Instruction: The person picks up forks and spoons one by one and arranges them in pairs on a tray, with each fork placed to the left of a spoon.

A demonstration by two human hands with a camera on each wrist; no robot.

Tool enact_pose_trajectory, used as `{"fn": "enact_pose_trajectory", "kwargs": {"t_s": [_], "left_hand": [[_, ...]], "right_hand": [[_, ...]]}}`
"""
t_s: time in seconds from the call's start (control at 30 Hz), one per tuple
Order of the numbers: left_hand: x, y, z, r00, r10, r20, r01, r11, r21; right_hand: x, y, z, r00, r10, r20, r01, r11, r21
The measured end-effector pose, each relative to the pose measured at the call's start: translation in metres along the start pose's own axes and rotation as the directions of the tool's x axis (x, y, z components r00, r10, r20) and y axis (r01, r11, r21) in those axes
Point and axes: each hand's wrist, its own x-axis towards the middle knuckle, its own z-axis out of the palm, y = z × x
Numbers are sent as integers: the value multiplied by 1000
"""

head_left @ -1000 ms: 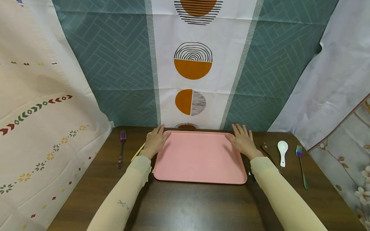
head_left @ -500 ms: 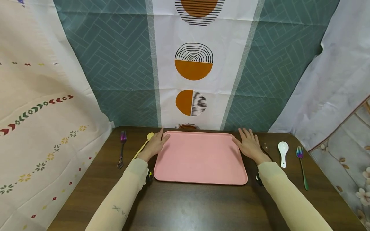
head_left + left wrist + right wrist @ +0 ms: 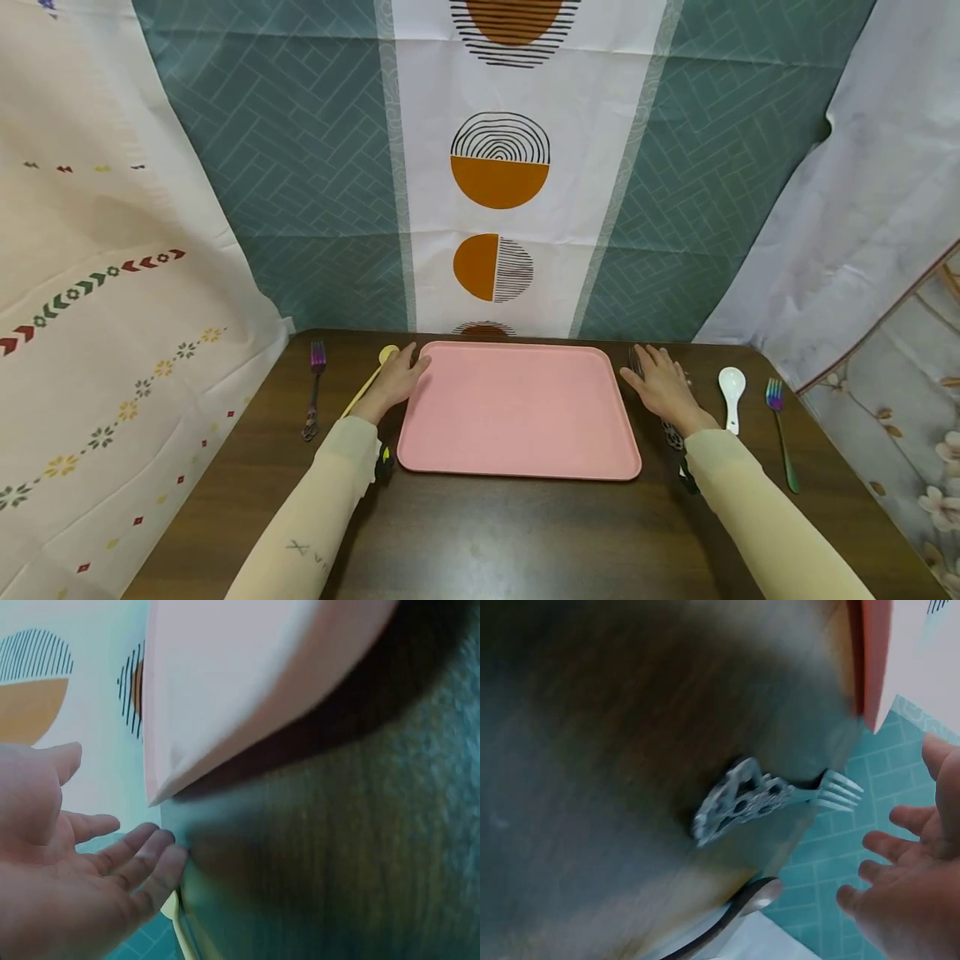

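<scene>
A pink rectangular tray (image 3: 517, 408) lies on the dark wooden table. My left hand (image 3: 392, 382) is by its left edge, fingers spread and holding nothing. In the left wrist view that hand (image 3: 97, 877) appears apart from the tray's corner (image 3: 225, 727). A yellow spoon (image 3: 360, 393) lies just left of it. Right of the tray, my right hand (image 3: 666, 392) hovers palm down over a fork with an ornate openwork handle (image 3: 742, 799). Its fingers (image 3: 889, 844) are extended, with no hold on the fork. A dark spoon (image 3: 731, 913) lies beside that fork, mostly hidden in the head view.
At the far left lies a purple-tined fork (image 3: 315, 387). A white spoon (image 3: 732, 396) and a rainbow fork with a green handle (image 3: 782, 433) lie on the right. Patterned cloths hang behind and beside the table (image 3: 480, 542).
My right hand has moved right, off the tray's edge, and now covers part of the ornate fork. My left hand has shifted slightly left and nearer. The tray stays put.
</scene>
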Motion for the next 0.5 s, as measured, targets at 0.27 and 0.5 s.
{"fn": "enact_pose_trajectory", "kwargs": {"t_s": [0.27, 0.5], "left_hand": [[-2, -3, -1, 999, -33, 18, 33, 999, -4], [-3, -6, 2, 998, -54, 34, 53, 998, 29]], "right_hand": [[-5, 5, 1, 1000, 18, 3, -18, 1000, 4], [-8, 11, 3, 999, 41, -8, -41, 999, -15]]}}
